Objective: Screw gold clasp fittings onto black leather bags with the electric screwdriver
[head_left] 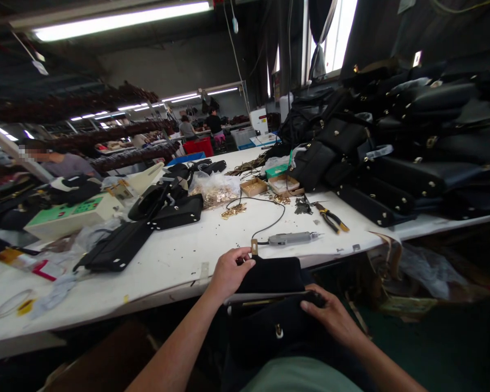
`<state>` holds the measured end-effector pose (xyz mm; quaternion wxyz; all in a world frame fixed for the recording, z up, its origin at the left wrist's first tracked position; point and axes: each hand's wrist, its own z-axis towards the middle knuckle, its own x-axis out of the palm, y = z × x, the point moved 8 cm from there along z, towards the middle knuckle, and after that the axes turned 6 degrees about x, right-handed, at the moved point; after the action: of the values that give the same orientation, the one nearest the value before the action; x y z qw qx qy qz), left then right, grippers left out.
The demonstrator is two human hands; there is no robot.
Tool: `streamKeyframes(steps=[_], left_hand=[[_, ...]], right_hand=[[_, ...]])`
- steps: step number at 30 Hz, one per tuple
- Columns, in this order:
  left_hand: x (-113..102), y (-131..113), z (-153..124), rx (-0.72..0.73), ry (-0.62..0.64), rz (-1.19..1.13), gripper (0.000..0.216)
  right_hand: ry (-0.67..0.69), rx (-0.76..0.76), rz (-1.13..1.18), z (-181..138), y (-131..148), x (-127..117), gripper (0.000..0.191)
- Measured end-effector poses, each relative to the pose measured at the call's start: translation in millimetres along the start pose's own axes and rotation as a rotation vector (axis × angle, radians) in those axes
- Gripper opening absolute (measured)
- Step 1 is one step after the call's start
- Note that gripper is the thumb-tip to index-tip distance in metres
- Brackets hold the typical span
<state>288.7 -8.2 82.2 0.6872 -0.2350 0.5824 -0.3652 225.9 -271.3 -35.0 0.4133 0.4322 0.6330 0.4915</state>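
A long white table stretches across the front, and a bright tube light hangs overhead at the upper left. A wall stands at the far back, dim and grey, with thinner lights glowing in rows below. Beside a dark curtain, a tall window shines white, while the green floor lies in shadow at the lower right

Just my head cam, close above my left hand and right hand, facing forward and down over the table beyond.
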Motion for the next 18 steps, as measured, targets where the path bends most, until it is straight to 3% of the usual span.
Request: streamKeyframes(steps=[5, 10, 14, 18], left_hand=[[8.8, -1.8, 8.2, -0.039, 0.037, -0.057, 0.031], [16.7, 10.3, 24.6, -0.14, 0.193, -0.244, 0.034], [16.3, 27.6, 39.3, -0.287, 0.337, -0.322, 0.043], [14.0, 44.1, 53.4, -0.358, 0.305, -0.392, 0.044]], right_hand=[[-0.091, 0.101, 0.113, 2.7, -12.1, -12.5, 0.048], [-0.106, 0.249, 0.356, 12.7, -29.7, -10.6, 0.054], [-0.074, 0.282, 0.319, 29.0, -36.0, -9.2, 0.053], [-0.069, 0.294, 0.252, 44.6, -41.5, -9.1, 0.057]])
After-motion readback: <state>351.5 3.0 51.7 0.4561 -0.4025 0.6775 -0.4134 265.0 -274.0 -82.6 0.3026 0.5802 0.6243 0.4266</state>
